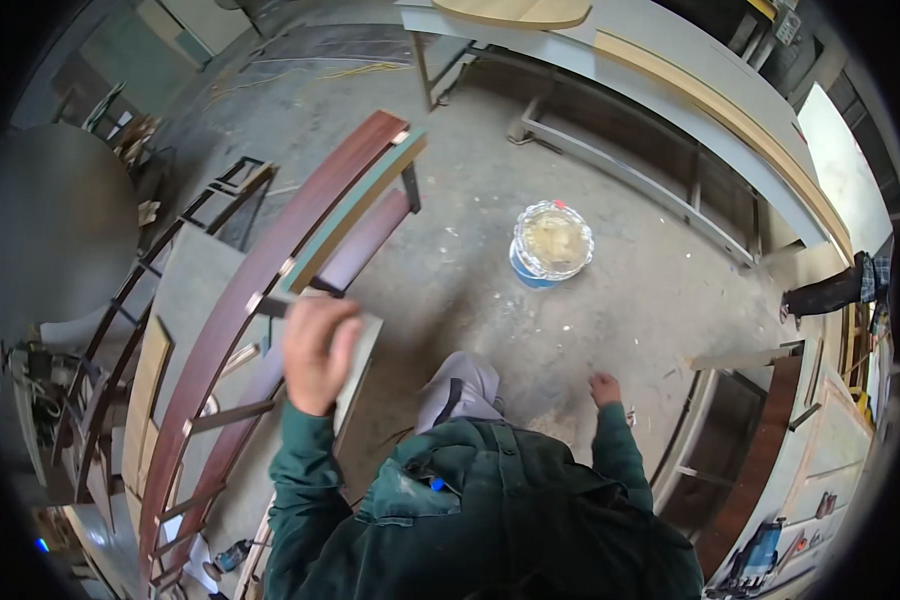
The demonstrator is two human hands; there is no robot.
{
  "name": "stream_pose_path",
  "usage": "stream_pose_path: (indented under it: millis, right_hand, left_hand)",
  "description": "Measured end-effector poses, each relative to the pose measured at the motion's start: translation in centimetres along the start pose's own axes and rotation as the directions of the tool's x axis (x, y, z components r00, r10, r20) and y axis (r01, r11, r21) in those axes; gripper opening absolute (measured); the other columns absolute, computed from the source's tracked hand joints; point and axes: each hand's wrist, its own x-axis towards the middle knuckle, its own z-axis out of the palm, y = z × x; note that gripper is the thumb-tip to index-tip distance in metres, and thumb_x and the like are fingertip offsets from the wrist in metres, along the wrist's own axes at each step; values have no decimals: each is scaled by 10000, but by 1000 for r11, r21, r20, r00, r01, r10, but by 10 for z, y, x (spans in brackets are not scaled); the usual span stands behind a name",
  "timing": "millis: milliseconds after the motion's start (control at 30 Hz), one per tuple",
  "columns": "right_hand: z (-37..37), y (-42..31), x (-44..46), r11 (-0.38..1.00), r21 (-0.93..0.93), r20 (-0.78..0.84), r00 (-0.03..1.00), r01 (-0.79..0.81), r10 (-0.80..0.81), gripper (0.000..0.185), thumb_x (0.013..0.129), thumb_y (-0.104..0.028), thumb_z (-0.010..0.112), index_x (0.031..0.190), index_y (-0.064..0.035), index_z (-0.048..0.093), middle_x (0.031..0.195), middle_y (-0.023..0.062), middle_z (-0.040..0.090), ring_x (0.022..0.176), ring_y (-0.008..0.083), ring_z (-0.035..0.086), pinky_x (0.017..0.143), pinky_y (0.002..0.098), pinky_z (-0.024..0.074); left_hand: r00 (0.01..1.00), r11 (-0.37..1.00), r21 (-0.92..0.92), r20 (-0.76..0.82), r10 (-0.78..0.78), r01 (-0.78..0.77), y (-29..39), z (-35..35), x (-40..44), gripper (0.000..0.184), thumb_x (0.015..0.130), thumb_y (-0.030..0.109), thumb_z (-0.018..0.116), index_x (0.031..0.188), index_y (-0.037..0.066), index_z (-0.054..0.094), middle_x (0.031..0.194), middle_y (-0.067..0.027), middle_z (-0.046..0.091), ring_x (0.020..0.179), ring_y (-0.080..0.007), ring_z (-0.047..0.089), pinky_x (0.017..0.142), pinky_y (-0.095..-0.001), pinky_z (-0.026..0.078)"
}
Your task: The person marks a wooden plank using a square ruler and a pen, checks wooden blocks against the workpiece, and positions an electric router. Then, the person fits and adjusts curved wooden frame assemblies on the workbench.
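My left hand (317, 355) is raised beside a long reddish-brown wooden frame (232, 300) with short crosspieces. Its fingers are bent and slightly blurred, the thumb stands apart, and no object shows in it. Whether the fingertips touch the frame I cannot tell. A board with a green edge (360, 205) lies along the frame's far end. My right hand (603, 388) hangs low over the floor at my right side, fingers loosely curled and apart, with nothing visible in it. Ahead of me on the concrete stands a white and blue bucket (530, 272) with pale yellowish contents.
A long worktable (660, 75) with a metal underframe crosses the far right. Near my right side is another bench (810, 470), bearing a blue power tool (760, 555). An angle grinder (232, 556) lies at lower left. Another person's leg (825, 293) shows at the right.
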Motion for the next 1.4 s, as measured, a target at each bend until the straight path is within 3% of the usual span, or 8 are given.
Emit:
stream_pose_path:
  millis: [233,500,600,700,967,1033,1133,1400]
  right_hand:
    - [29,-230,162,964,95,213,941,247,-262,361,842,-220,658,1135,-14,615,859,71,653,776,126,596,712,274,496]
    - [8,-224,317,928,-348,342,940,136,-9,360,752,-287,700,971,-3,673,887,132,688,859,222,652,813,321,498]
    - [35,-258,361,869,-426,471,882,252,-25,376,731,-289,699,995,-23,676,932,136,687,904,237,650,835,319,492]
    - [83,-319,419,716,-418,678,717,560,-164,368,768,-304,666,1029,-44,679,1021,154,675,966,270,643,853,341,490]
    - [229,-505,574,819,-119,891,424,561,-162,348,826,-222,648,1091,3,637,964,110,683,849,172,638,810,301,496]
    - [263,-536,617,543,-175,951,285,821,-124,374,818,-233,642,1107,5,627,1005,154,677,902,233,652,834,324,494]
    - [306,-582,650,480,-131,959,234,868,-162,394,792,-256,651,1083,10,634,1051,196,658,962,280,646,856,345,494]
    - [460,-743,600,297,173,979,-129,939,-161,395,793,-289,646,1092,-31,643,1002,158,667,921,257,643,818,332,499]
  left_hand:
    - [973,922,338,-195,-126,187,-52,30,90,236,781,101,670,1005,42,625,1014,-132,575,963,-302,541,865,-386,413]
    - [844,741,410,-187,-502,531,-90,85,160,445,761,225,701,1139,29,573,1169,-170,522,1083,-358,486,933,-427,395]
    - [751,603,508,-143,-645,615,-92,101,168,567,766,361,693,1222,61,537,1222,-147,508,1178,-347,443,1055,-518,258]
    - [656,493,506,-212,-724,708,-95,114,178,586,770,391,683,1237,73,528,1237,-131,505,1203,-357,421,1080,-547,206]
    - [377,140,464,-470,-798,875,-94,145,206,534,796,385,652,1220,79,547,1257,-135,503,1248,-389,369,1099,-567,164]
    - [293,17,440,-569,-768,898,-97,159,215,466,838,331,613,1237,98,547,1342,-132,448,1291,-399,326,1105,-558,159]
    - [144,-141,350,-674,-725,926,-104,174,230,452,873,308,586,1278,118,521,1407,-130,381,1319,-409,285,1110,-547,161]
    - [-109,-301,304,-515,-850,904,-113,148,298,619,746,307,716,1286,91,504,1315,-158,468,1229,-391,411,1046,-478,315]
